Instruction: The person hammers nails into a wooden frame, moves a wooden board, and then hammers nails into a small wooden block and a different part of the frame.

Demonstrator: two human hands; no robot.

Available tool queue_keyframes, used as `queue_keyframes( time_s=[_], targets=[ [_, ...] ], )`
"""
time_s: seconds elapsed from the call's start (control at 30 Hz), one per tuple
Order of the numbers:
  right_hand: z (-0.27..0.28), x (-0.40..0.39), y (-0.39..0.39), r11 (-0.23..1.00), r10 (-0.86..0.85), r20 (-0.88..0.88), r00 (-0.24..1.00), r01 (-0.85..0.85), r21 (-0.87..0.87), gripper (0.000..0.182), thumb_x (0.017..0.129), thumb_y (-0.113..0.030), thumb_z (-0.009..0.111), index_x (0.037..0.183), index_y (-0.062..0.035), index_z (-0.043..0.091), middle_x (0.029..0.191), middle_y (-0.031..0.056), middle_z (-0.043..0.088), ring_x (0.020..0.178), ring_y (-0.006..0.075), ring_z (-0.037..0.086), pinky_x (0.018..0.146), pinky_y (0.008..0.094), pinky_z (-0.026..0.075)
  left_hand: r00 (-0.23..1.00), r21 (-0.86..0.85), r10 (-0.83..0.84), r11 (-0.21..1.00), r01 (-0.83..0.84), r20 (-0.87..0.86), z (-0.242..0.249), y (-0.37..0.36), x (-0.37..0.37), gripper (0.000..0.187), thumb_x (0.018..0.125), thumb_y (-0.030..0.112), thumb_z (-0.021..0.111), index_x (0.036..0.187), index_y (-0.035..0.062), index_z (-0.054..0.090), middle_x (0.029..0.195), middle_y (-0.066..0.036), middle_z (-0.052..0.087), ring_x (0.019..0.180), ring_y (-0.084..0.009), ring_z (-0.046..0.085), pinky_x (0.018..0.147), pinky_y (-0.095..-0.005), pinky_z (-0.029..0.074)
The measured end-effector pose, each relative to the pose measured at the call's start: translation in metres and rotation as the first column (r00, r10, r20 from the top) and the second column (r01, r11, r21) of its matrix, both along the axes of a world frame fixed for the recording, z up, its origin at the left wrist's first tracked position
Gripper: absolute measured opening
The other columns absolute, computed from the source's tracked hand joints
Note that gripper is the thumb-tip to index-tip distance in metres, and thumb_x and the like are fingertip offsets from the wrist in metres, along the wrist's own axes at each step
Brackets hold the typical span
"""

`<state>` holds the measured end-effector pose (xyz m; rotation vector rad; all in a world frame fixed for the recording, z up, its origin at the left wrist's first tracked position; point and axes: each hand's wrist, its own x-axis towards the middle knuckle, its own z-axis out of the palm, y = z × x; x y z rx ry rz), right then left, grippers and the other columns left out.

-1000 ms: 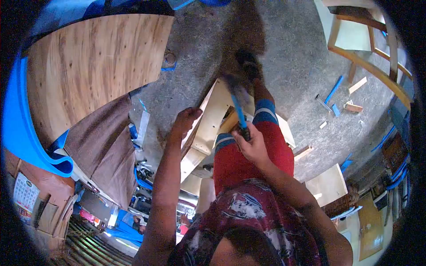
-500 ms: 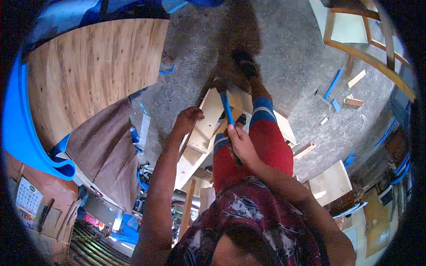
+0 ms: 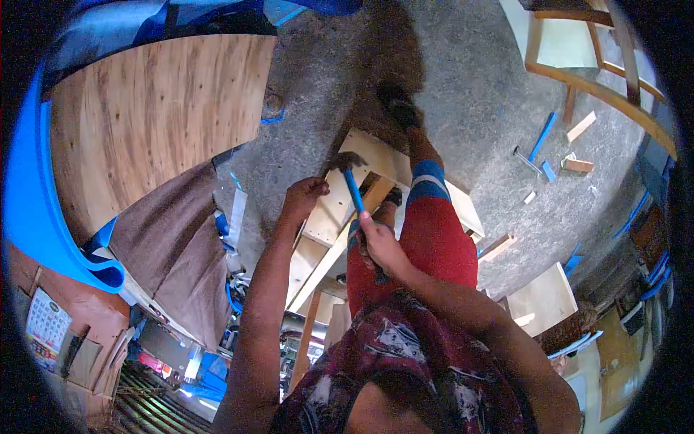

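Observation:
My right hand [image 3: 382,244] is wrapped round the handle of a hammer [image 3: 353,189] with a blue shaft and a dark head. The hammer head is over the upper part of a pale wooden frame [image 3: 329,215], whose boards have small dark dots along them. At the frame's left edge, my left hand [image 3: 306,195] has its fingers pinched together; whatever they hold, if anything, is too small to make out. My legs in red shorts straddle the frame, and part of it is hidden behind them.
A large plywood sheet [image 3: 159,123] lies at the left above a brown cloth [image 3: 173,246]. On the concrete floor to the right are another hammer [image 3: 528,160], a blue strip [image 3: 542,137] and wood offcuts [image 3: 578,166]. A wooden chair frame [image 3: 593,85] stands at the upper right.
My right hand has moved slightly left and down with the hammer, its head swinging left and lower over the frame. My left hand stays pinched in nearly the same place.

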<state>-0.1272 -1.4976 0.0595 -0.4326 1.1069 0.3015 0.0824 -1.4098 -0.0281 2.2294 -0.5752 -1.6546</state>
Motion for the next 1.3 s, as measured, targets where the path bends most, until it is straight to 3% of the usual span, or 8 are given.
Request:
queue_keyframes(
  time_s=[0.37, 0.43, 0.6, 0.77, 0.83, 1.0, 1.13, 1.3],
  targets=[
    [0.011, 0.015, -0.020, 0.964, -0.100, 0.018, 0.995, 0.102, -0.244, 0.053, 0.096, -0.048, 0.032, 0.064, -0.0068, 0.044, 0.045, 0.0021, 0.040, 0.031, 0.0150, 0.039, 0.033, 0.0303, 0.033, 0.975, -0.042, -0.166, 0.984, 0.174, 0.150, -0.010, 0.009, 0.005, 0.031, 0.081, 0.032, 0.063, 0.094, 0.0044, 0.067, 0.086, -0.014, 0.067, 0.080, -0.0204, 0.064, 0.076, -0.0336, 0.048],
    [0.001, 0.008, -0.012, 0.977, 0.203, -0.027, 0.979, -0.204, -0.062, 0.053, 0.096, -0.047, 0.031, 0.063, -0.0072, 0.044, 0.044, 0.0019, 0.039, 0.032, 0.0152, 0.039, 0.033, 0.0301, 0.033, 0.965, 0.017, -0.232, 0.973, 0.232, 0.123, -0.010, 0.009, 0.005, 0.032, 0.081, 0.033, 0.062, 0.095, 0.0046, 0.067, 0.086, -0.014, 0.067, 0.080, -0.0206, 0.065, 0.076, -0.0336, 0.048],
    [0.007, 0.012, -0.023, 0.964, -0.136, -0.076, 0.988, 0.114, -0.242, 0.054, 0.096, -0.047, 0.031, 0.062, -0.0078, 0.043, 0.044, 0.0026, 0.040, 0.033, 0.0155, 0.042, 0.033, 0.0304, 0.033, 0.989, 0.064, -0.132, 0.990, 0.127, 0.067, -0.005, 0.014, 0.001, 0.031, 0.082, 0.033, 0.061, 0.097, 0.0059, 0.068, 0.087, -0.014, 0.068, 0.081, -0.0205, 0.065, 0.076, -0.0325, 0.048],
    [0.011, 0.011, -0.027, 0.985, 0.166, -0.079, 0.983, -0.161, 0.066, 0.056, 0.092, -0.056, 0.034, 0.068, -0.0070, 0.044, 0.049, 0.0035, 0.042, 0.035, 0.0149, 0.042, 0.034, 0.0301, 0.034, 0.987, 0.041, -0.145, 0.989, 0.143, 0.066, -0.013, 0.024, 0.011, 0.038, 0.080, 0.036, 0.064, 0.100, 0.0031, 0.067, 0.091, -0.015, 0.067, 0.082, -0.0211, 0.064, 0.078, -0.0333, 0.048],
    [0.017, 0.013, -0.053, 0.990, -0.098, -0.103, 0.990, 0.107, 0.091, 0.054, 0.092, -0.056, 0.034, 0.071, -0.0073, 0.045, 0.050, 0.0026, 0.041, 0.035, 0.0147, 0.040, 0.034, 0.0295, 0.034, 0.782, 0.018, -0.350, 0.917, 0.399, 0.515, -0.028, 0.063, 0.016, 0.049, 0.075, 0.041, 0.067, 0.099, -0.0012, 0.066, 0.094, -0.017, 0.067, 0.084, -0.0237, 0.063, 0.080, -0.0350, 0.047],
    [-0.005, 0.013, -0.037, 0.933, -0.085, -0.026, 0.996, 0.071, -0.352, 0.057, 0.094, -0.055, 0.029, 0.066, -0.0085, 0.045, 0.047, 0.0031, 0.042, 0.034, 0.0149, 0.041, 0.033, 0.0287, 0.033, 0.993, 0.483, 0.009, 0.874, 0.050, -0.121, 0.067, -0.012, 0.001, 0.055, 0.069, 0.041, 0.071, 0.098, -0.0053, 0.065, 0.095, -0.019, 0.066, 0.087, -0.0260, 0.061, 0.082, -0.0372, 0.046],
    [0.016, 0.018, -0.051, 0.961, 0.271, -0.014, 0.963, -0.270, 0.052, 0.060, 0.092, -0.058, 0.029, 0.063, -0.0078, 0.044, 0.045, 0.0032, 0.042, 0.033, 0.0149, 0.042, 0.032, 0.0287, 0.034, 0.976, 0.559, -0.118, 0.805, 0.201, -0.180, 0.066, -0.015, 0.002, 0.051, 0.065, 0.037, 0.072, 0.093, -0.0064, 0.066, 0.091, -0.019, 0.066, 0.082, -0.0245, 0.061, 0.077, -0.0376, 0.046],
    [0.031, 0.025, -0.100, 0.948, -0.291, -0.051, 0.955, 0.281, -0.152, 0.056, 0.093, -0.057, 0.028, 0.068, -0.0099, 0.045, 0.046, 0.0008, 0.040, 0.033, 0.0134, 0.037, 0.033, 0.0277, 0.030, 0.984, 0.482, -0.041, 0.868, 0.121, -0.173, 0.063, -0.015, 0.005, 0.052, 0.064, 0.039, 0.072, 0.092, -0.0054, 0.067, 0.089, -0.020, 0.066, 0.079, -0.0261, 0.062, 0.077, -0.0377, 0.046]
  ],
)
